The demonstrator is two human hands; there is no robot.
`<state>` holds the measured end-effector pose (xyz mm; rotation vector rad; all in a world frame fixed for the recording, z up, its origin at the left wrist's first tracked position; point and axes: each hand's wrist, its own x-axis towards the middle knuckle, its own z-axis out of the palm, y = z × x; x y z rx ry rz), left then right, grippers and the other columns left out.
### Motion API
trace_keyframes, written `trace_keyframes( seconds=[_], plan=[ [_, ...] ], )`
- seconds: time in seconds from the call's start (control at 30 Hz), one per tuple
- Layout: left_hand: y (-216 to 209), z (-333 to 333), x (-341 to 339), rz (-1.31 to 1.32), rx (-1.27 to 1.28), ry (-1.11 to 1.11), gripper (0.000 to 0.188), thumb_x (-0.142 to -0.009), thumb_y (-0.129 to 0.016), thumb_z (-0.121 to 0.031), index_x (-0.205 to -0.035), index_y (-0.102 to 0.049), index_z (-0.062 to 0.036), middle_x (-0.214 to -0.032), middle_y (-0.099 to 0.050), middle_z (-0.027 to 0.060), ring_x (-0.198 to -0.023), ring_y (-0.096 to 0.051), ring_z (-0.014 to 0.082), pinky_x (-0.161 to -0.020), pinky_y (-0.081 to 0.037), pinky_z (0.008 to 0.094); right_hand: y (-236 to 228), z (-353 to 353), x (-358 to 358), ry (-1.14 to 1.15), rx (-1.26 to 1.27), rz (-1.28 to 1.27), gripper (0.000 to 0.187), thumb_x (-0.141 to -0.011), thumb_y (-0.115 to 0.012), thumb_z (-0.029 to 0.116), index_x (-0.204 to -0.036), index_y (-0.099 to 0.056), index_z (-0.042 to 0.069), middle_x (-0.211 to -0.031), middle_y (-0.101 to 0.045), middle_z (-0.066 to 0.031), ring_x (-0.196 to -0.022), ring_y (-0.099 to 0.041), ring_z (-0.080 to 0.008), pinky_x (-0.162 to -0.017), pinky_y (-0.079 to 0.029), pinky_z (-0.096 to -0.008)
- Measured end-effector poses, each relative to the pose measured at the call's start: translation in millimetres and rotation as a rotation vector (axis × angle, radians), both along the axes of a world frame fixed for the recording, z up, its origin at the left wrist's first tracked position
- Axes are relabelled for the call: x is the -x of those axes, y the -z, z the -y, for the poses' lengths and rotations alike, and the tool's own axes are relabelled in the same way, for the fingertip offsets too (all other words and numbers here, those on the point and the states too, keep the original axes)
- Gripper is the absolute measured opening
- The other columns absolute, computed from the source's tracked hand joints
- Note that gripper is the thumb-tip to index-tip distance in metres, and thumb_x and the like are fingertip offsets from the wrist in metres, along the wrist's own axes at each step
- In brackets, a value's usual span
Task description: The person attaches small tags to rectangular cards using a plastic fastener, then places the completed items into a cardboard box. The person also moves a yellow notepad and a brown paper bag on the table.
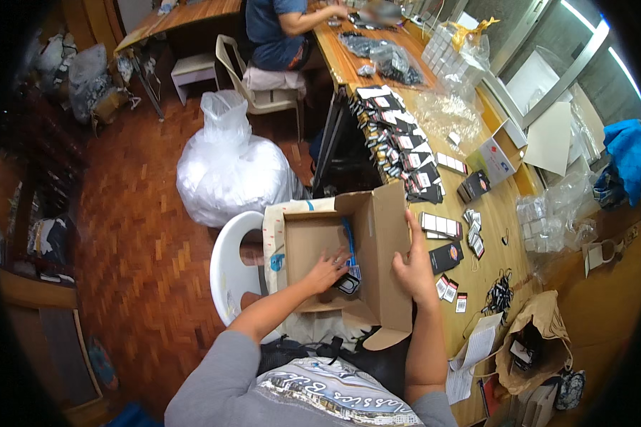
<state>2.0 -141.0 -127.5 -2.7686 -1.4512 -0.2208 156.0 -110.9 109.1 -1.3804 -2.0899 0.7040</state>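
An open cardboard box sits in front of me, its lid flap standing up on the right. My left hand reaches inside with fingers spread, close to a small black-and-white packaged item. Beside its fingers lies a blue strip along the box's inner side. My right hand grips the edge of the raised flap, thumb on the inner face and index finger stretched along the edge; its other fingers are partly hidden.
A white plastic chair stands under the box's left side. The wooden table on the right bears rows of black tagged packets, small white tags and a brown paper bag. Beyond are a stuffed plastic sack and a seated person.
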Motion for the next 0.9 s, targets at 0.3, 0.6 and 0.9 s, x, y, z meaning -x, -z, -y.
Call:
trace_keyframes(
  seconds=[0.3, 0.6, 0.9],
  plan=[
    [-133, 79, 138, 1.352, 0.525, -0.707, 0.061, -0.059, -0.073, -0.018, -0.111, -0.042, -0.0073, -0.098, -0.050, 0.0083, -0.090, -0.049, 0.0182, -0.076, -0.041, 0.0285, 17, 22, 43, -0.325, 0.294, -0.174, 0.062, -0.073, -0.059, 0.010, -0.127, -0.028, 0.014, -0.108, -0.048, -0.0133, -0.078, -0.055, -0.0183, -0.066, -0.045, -0.0271],
    [-234, 87, 83, 1.419, 0.408, -0.369, 0.069, -0.070, -0.063, -0.016, -0.128, -0.027, -0.0099, -0.121, -0.035, 0.0128, -0.106, -0.038, 0.0208, -0.086, -0.034, 0.0317, -15, 36, 83, -0.576, 0.489, -0.788, 0.066, -0.067, -0.065, 0.003, -0.121, -0.028, 0.015, -0.116, -0.041, -0.0094, -0.094, -0.049, -0.0201, -0.074, -0.045, -0.0300],
    [-278, 106, 64, 1.140, 0.104, -0.409, 0.081, -0.058, -0.072, -0.008, -0.127, -0.029, -0.0049, -0.109, -0.038, 0.0101, -0.099, -0.041, 0.0202, -0.089, -0.031, 0.0287, -19, 17, 64, -0.644, 0.950, -1.287, 0.055, -0.072, -0.059, -0.001, -0.115, -0.027, 0.012, -0.105, -0.046, -0.0103, -0.093, -0.052, -0.0213, -0.073, -0.048, -0.0333]
  ],
)
